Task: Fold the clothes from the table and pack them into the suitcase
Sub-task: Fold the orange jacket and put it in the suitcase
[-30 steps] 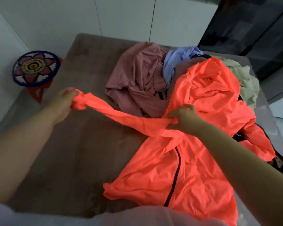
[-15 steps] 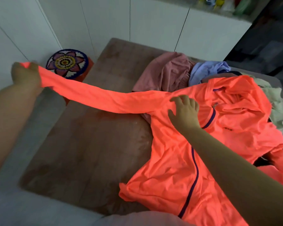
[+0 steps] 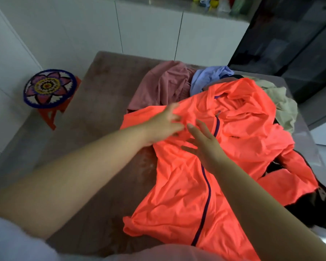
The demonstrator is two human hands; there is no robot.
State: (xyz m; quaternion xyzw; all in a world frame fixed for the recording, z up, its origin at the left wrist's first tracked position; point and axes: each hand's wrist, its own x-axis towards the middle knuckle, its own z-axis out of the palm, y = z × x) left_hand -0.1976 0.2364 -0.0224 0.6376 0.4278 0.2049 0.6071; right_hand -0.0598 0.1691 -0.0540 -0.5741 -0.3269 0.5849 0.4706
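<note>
A bright orange jacket [image 3: 184, 194] with a dark purple zip lies spread across the brown table [image 3: 102, 113]. Its left sleeve is laid back over the chest. My left hand [image 3: 163, 126] hovers on that sleeve near the shoulder with fingers spread, slightly blurred. Just to its right, my right hand [image 3: 201, 142] rests flat on the jacket front beside the zip, fingers straight. Behind the jacket are piled a dusty pink garment [image 3: 164, 89], a lilac one [image 3: 207, 78] and a pale green one [image 3: 282, 106]. No suitcase is in view.
A black garment [image 3: 320, 210] lies under the jacket's right side at the table edge. A red stool with a flower-patterned seat [image 3: 49, 89] stands left of the table. White cabinets [image 3: 149, 34] line the far wall.
My left hand, which held the sleeve stretched out far to the left, has swung in and laid the sleeve over the jacket's chest. My right hand slid slightly down the front.
</note>
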